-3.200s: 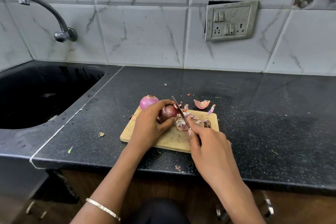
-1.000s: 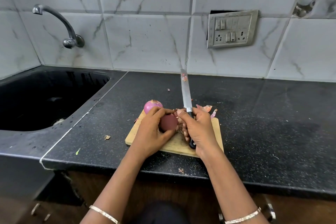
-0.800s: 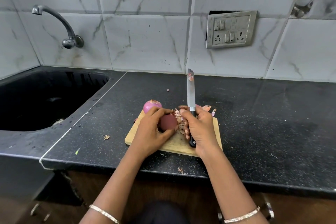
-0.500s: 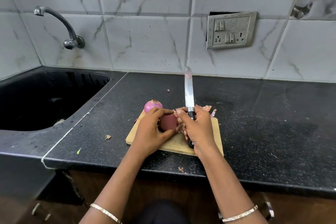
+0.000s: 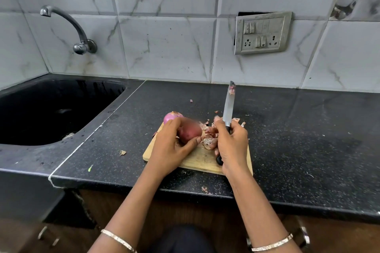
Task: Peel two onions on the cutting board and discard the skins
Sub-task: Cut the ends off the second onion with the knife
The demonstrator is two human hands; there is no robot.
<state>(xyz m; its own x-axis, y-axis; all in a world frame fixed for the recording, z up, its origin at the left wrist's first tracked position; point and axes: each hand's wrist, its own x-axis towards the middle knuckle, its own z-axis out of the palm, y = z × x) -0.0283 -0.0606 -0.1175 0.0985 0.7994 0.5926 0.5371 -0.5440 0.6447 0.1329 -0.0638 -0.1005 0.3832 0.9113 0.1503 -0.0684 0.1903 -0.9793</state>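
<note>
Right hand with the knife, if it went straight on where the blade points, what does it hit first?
The way looks free: the knife in the right hand points away over countertop. Probably the tiled wall first, below the switch panel; depth is unclear.

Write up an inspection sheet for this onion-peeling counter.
Surface: black speckled stone countertop, rectangular wooden cutting board near the front edge.
Job's things: dark red onion in the left hand; paler pink onion behind it at the board's far corner; steel-bladed black-handled knife, blade pointing away; skin pile on the board, not discarded.
Clutter: skin scraps on the countertop.
Hands: left hand grips the dark red onion; right hand grips the knife.
Cables: nothing seen.
Surroundings: black sink, curved metal tap, grey switch-and-socket plate, marble-look wall tiles.
</note>
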